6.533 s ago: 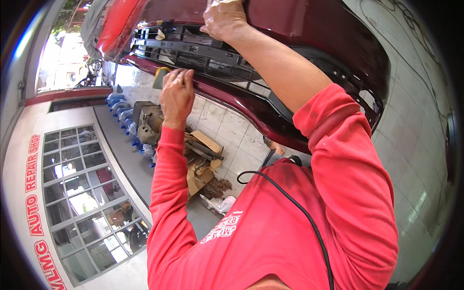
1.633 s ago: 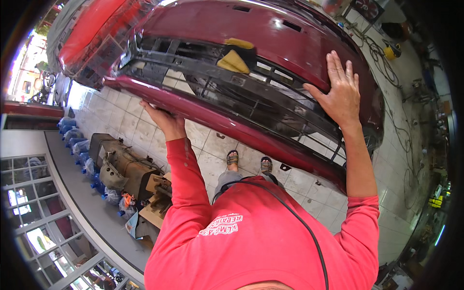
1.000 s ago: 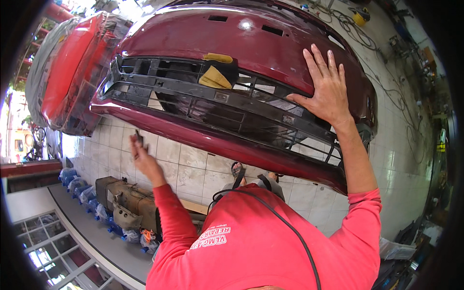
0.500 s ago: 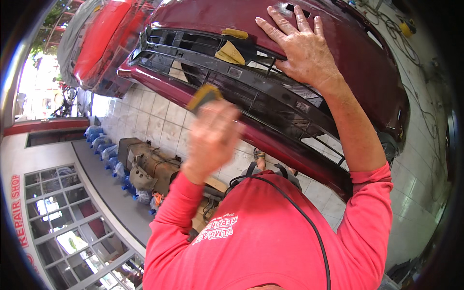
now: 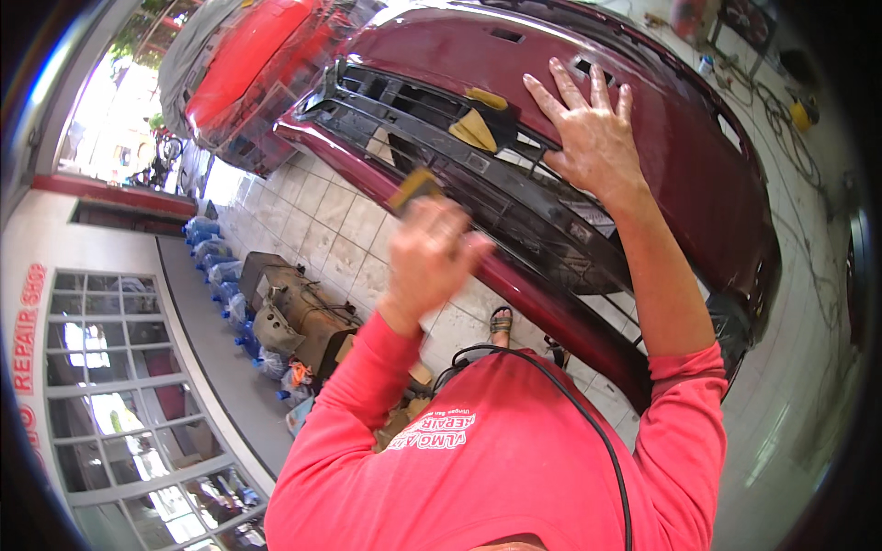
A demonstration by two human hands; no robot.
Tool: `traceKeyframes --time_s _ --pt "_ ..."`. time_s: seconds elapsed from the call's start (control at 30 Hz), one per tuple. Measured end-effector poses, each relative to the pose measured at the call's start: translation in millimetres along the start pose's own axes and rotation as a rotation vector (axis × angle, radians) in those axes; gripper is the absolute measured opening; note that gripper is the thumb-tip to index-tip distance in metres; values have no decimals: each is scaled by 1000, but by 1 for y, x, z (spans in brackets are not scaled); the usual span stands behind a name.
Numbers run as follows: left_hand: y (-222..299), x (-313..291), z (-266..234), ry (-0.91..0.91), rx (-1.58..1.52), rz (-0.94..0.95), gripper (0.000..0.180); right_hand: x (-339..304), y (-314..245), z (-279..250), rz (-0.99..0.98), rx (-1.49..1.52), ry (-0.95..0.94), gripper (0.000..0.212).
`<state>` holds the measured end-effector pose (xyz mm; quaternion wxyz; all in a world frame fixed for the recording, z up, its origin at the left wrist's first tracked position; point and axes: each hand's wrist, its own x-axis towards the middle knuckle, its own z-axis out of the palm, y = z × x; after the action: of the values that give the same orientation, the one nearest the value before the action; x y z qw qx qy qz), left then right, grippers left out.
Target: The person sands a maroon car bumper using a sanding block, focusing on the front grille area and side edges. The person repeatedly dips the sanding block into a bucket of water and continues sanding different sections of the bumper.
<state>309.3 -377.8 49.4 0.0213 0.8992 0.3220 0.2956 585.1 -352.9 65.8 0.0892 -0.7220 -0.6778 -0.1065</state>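
Note:
A dark red car bumper (image 5: 459,46) with a black grille (image 5: 469,165) lies slantwise in front of me. My left hand (image 5: 427,253), blurred by motion, is closed round a sanding block (image 5: 413,190) faced with yellow sandpaper. That block is at the bumper's narrow near red strip (image 5: 344,165). My right hand (image 5: 597,142) lies flat on the broad red panel, fingers spread, near a small rectangular opening. Between the hands, a folded piece of yellow sandpaper (image 5: 473,130) rests on the grille, with another yellow piece (image 5: 487,97) beside it.
A bright red car part (image 5: 243,69) under plastic stands at the far left. Blue water bottles (image 5: 225,275) and a brown worn tank-like part (image 5: 299,303) line the left side. Cables (image 5: 785,129) trail over the tiled floor at right. A black cord (image 5: 570,404) hangs down my shirt.
The whole view has shifted, with the bumper now farther right in it. My left hand and the sanding block have moved slightly toward the bumper's left end. My right hand stays on the panel.

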Motion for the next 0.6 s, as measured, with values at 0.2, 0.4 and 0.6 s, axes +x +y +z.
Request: traceKeyframes --time_s 0.2,0.4,0.6 --pt "-1 -16 -41 10 -342 27 37 2 -6 -10 -56 -19 -29 105" --pt "-10 -34 -53 316 -705 -114 66 -8 19 -22 -148 270 10 93" --pt "-30 -56 -90 47 -864 -99 100 -60 -99 -85 -360 1053 -410 90"
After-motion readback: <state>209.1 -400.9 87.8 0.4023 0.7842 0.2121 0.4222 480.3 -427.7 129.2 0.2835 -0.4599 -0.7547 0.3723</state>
